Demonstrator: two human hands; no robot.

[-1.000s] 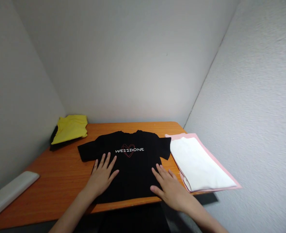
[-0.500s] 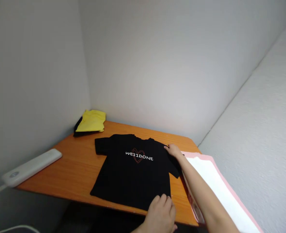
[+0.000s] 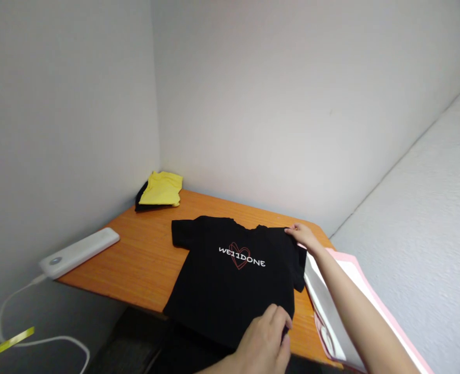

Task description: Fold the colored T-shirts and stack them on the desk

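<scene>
A black T-shirt (image 3: pixel 230 291) lies face up across the table, with white "WE11DONE" lettering and a red heart outline on its chest. Its neckline points toward the far wall. My right hand (image 3: pixel 303 238) pinches the shirt at the shoulder on the right side, where the sleeve droops. Closer to me, my left hand (image 3: pixel 266 335) has its fingers closed on the hem corner on the same side. That side of the shirt looks slightly raised, while the left sleeve rests flat on the wood.
Folded yellow cloth (image 3: pixel 161 188) lies on black cloth (image 3: pixel 141 200) in the far left corner of the wooden table (image 3: pixel 136 265). A white oblong device (image 3: pixel 81 252) with a cable (image 3: pixel 58 338) sits at the left edge. A white-and-pink item (image 3: pixel 356 280) is at right, beneath my right forearm.
The view has turned, so everything appears further right. Both hands keep to the shirt's right side; its shoulder and sleeve have lifted a little, and my left fingers have curled around the hem corner.
</scene>
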